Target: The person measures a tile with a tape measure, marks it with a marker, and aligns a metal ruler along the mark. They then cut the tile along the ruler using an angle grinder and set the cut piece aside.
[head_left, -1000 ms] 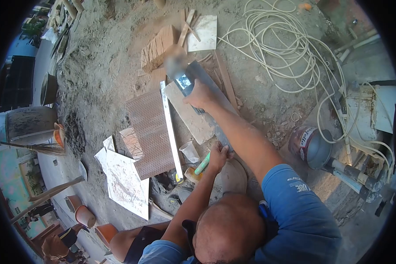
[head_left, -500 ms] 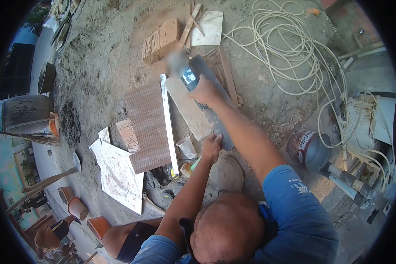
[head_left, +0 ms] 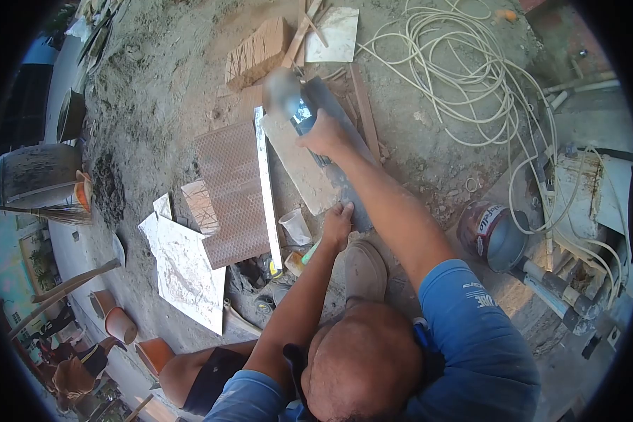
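At the left edge of the frame, a broom [head_left: 46,212] lies beside a dark drum [head_left: 42,172]. Lower left, an orange bucket [head_left: 155,355] stands near the person's bent knee. Left of centre, a stained white sheet [head_left: 188,274] lies on dusty ground, with a patterned brown panel [head_left: 233,197] to its upper right. A narrow pale strip [head_left: 267,190] runs along the panel's right side; a white cup [head_left: 295,227] lies just right of the strip's lower part.

At centre, the grey slab [head_left: 299,165] lies at a slant, a dark board [head_left: 341,119] along its right side. Of the hands, the left hand [head_left: 338,224] has its fingers gathered at the slab's lower end; how firmly they grip cannot be told. The right hand [head_left: 325,136] grasps a dark tool [head_left: 304,123] over the slab's upper part, the tool's far end blurred. Upper right, a pale hose [head_left: 464,84] lies coiled; below it is a labelled bucket [head_left: 489,228].
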A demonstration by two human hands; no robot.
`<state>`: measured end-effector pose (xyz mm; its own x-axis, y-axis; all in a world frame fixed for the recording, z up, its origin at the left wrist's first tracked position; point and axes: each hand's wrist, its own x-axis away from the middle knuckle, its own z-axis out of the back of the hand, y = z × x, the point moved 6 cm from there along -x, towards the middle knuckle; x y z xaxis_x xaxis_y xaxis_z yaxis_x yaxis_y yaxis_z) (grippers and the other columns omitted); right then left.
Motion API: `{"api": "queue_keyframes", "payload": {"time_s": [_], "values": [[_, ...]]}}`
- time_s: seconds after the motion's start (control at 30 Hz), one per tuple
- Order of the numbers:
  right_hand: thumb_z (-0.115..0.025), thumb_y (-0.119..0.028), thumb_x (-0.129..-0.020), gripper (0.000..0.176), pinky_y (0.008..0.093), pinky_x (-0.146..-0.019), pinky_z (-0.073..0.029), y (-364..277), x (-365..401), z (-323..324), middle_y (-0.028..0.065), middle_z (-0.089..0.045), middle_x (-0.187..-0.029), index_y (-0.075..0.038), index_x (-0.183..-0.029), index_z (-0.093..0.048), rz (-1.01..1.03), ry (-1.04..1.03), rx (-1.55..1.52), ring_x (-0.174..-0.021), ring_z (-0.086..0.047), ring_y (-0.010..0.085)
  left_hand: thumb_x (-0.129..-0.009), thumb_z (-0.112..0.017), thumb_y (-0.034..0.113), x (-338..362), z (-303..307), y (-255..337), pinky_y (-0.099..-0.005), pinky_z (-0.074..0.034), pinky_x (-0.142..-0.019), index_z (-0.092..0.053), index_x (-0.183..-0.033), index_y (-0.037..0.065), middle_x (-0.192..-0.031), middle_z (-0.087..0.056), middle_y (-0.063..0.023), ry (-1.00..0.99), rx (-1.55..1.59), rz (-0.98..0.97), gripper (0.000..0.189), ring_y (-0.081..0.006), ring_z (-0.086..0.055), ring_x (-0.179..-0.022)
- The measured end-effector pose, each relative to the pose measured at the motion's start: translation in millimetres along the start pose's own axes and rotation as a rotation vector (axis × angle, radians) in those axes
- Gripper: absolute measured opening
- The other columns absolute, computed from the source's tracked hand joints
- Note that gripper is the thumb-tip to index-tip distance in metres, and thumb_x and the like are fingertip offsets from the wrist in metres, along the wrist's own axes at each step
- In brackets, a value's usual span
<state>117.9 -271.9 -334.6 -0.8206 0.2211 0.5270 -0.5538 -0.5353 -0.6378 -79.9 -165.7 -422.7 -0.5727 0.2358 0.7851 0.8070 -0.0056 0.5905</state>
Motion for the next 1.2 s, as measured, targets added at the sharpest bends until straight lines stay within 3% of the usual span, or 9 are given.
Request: {"api": "queue_keyframes", "payload": {"time_s": [0.87, 0.93, 1.2], "values": [[-0.082, -0.028, -0.063, 0.077, 0.0403, -0.096, -0.052, -1.3, -1.3, 0.1, 0.0264, -0.062, -0.123, 0.005, -0.126, -0.051, 0.002, 0.012, 0.020, -0.114, -0.063, 0.0371, -0.101, -0.054, 0.021, 5.1, -1.4, 6.6, -0.0282, -0.047, -0.054, -0.063, -0.096, 0.004, -0.074, -0.058, 0.0009, 0.030, -0.010, -0.013, 0.020, -0.0092, -0.050, -0.059], [-0.082, -0.029, -0.063, 0.077, 0.0401, -0.096, -0.052, -1.6, -2.0, -0.4, 0.0263, -0.063, -0.123, 0.005, -0.125, -0.051, 0.004, 0.010, 0.016, -0.114, -0.063, 0.0372, -0.102, -0.053, 0.025, 2.9, 0.9, 4.8, -0.0286, -0.052, -0.063, -0.062, -0.096, 0.006, -0.082, -0.062, -0.0013, -0.007, -0.101, 0.001, 0.022, -0.0099, -0.055, -0.067], [-0.082, -0.030, -0.063, 0.077, 0.0404, -0.095, -0.052, -2.0, -4.6, -1.4, 0.0260, -0.063, -0.123, 0.005, -0.125, -0.052, 0.005, 0.005, 0.036, -0.114, -0.063, 0.0364, -0.101, -0.053, 0.025, 5.7, -0.7, 8.2, -0.0282, -0.051, -0.060, -0.062, -0.092, 0.007, -0.079, -0.061, -0.0008, 0.003, -0.091, -0.013, 0.022, -0.0096, -0.054, -0.066]]}}
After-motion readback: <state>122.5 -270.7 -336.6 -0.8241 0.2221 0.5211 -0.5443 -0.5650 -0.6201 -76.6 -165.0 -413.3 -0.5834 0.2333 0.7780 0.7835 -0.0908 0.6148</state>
